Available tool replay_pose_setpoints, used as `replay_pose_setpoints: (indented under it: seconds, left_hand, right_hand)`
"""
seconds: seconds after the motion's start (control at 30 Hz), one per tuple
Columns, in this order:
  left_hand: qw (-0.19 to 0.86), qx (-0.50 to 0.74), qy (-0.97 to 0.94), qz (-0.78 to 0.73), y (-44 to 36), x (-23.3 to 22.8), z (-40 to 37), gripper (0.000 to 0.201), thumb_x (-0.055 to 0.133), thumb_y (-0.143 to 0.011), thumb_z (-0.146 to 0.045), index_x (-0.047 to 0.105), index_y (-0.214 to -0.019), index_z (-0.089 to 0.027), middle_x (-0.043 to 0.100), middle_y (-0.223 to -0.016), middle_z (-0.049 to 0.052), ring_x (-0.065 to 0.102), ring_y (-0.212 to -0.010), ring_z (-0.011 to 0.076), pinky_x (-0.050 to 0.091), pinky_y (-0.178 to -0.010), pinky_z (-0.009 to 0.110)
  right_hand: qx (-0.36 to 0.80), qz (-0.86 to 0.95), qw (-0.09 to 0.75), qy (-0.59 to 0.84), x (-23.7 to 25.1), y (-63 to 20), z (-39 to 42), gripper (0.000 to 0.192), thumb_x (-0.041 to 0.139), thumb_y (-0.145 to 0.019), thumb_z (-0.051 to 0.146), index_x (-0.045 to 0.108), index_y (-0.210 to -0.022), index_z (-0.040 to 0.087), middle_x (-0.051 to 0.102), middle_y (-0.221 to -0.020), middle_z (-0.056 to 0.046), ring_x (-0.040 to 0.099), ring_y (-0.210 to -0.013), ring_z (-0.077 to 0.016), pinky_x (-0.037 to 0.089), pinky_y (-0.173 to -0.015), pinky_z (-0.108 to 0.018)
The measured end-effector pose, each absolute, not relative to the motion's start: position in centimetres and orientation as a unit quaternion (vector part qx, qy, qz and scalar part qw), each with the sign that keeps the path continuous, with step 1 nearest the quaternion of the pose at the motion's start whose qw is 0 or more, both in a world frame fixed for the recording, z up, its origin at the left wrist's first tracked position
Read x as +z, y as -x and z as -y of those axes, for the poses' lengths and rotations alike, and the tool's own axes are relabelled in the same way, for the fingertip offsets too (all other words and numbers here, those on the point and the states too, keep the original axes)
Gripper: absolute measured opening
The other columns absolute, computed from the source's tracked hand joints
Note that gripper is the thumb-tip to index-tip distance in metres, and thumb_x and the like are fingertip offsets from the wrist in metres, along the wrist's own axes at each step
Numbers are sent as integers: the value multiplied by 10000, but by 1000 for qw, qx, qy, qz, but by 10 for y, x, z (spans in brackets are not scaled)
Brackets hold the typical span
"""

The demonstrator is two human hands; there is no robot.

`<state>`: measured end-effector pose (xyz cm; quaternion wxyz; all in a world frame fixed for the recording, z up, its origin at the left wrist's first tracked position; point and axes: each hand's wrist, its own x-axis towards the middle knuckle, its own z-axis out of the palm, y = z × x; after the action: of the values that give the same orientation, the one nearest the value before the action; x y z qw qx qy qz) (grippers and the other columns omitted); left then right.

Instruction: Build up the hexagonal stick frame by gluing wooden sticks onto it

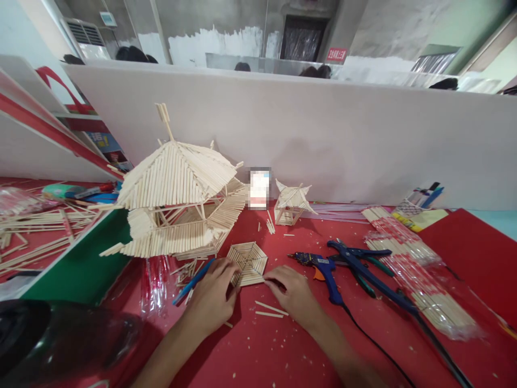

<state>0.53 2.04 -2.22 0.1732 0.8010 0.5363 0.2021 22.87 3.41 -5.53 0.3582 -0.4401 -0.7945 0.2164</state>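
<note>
"Why set the stick pavilion [177, 172] at back left of the red table [258, 350]?"
"Probably for working room."
"Glue gun [324, 266]?"
"Near the right hand [294, 292], likely for reach."
"Hexagonal panel [250, 262]?"
"Between both hands: held at left edge by the left hand [217, 288], pinched at lower-right corner by the right, perhaps for steadiness."
"Loose sticks [269, 314]?"
"Just below, perhaps for handiness."

Across the back of the red table [258, 355], a long white partition [363, 145], with a red sign [336, 55] showing above it. At right, pens [433, 196] in a mesh holder [407, 205] near a flat red board [476, 256]; at lower left, a dark, glossy object [68, 342], partly out of frame.
</note>
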Motion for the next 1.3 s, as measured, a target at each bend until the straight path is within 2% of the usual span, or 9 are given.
replay_pose_setpoints:
  seconds: [0.3, 0.53, 0.73, 1.0, 1.1, 1.2, 1.3]
  left_hand:
    - [149, 179, -825, -515, -2, -19, -20, 256, 497, -869, -116, 559, -1095, -219, 603, -1153, 77, 535, -1152, 255, 474, -973, 410]
    - [134, 179, -836, -501, 1, -20, -21, 306, 507, -844, -108, 556, -1121, -230, 612, -1168, 71, 528, -1167, 258, 470, -988, 414]
    - [133, 177, -838, -499, 1, -19, -20, 261, 507, -847, -113, 565, -1074, -231, 617, -1126, 63, 544, -1134, 249, 483, -966, 409]
    - [125, 181, -851, -477, 9, -20, -21, 295, 495, -883, -124, 570, -1144, -239, 613, -1181, 68, 548, -1159, 238, 488, -989, 400]
    - [90, 159, -861, -475, 12, -23, -21, 349, 526, -888, -165, 555, -1226, -250, 604, -1265, 81, 554, -1188, 262, 493, -991, 419]
    - [23, 132, -877, -461, 12, -23, -20, 322, 550, -904, -220, 570, -1224, -249, 598, -1315, 95, 538, -1225, 305, 487, -991, 455]
    - [-26, 100, -895, -435, 11, -21, -17, 362, 519, -890, -98, 577, -1214, -247, 656, -1204, 80, 600, -1122, 286, 500, -950, 438]
  right_hand:
    - [157, 821, 359, 415, -60, -228, -32, 189, 551, -883, 76, 690, -859, 202, 699, -814, -50, 631, -761, -185, 515, -692, -287]
    - [114, 840, 340, 406, -57, -228, -31, 179, 588, -869, 54, 695, -856, 197, 684, -794, -45, 619, -749, -193, 511, -684, -290]
    - [100, 842, 328, 416, -58, -226, -31, 163, 587, -900, 91, 697, -860, 204, 688, -802, -45, 628, -762, -186, 515, -700, -285]
    - [105, 843, 304, 431, -58, -222, -29, 147, 596, -896, 73, 657, -867, 204, 678, -825, -35, 622, -773, -196, 517, -697, -307]
    - [123, 837, 300, 440, -57, -223, -29, 149, 622, -873, 60, 639, -864, 208, 672, -833, -25, 624, -780, -195, 512, -697, -301]
    - [142, 830, 310, 442, -56, -222, -28, 164, 641, -855, 51, 631, -864, 214, 669, -834, -18, 624, -783, -195, 506, -702, -297]
    - [156, 819, 330, 443, -55, -218, -26, 157, 632, -869, 67, 628, -865, 224, 672, -828, -11, 622, -774, -191, 503, -703, -292]
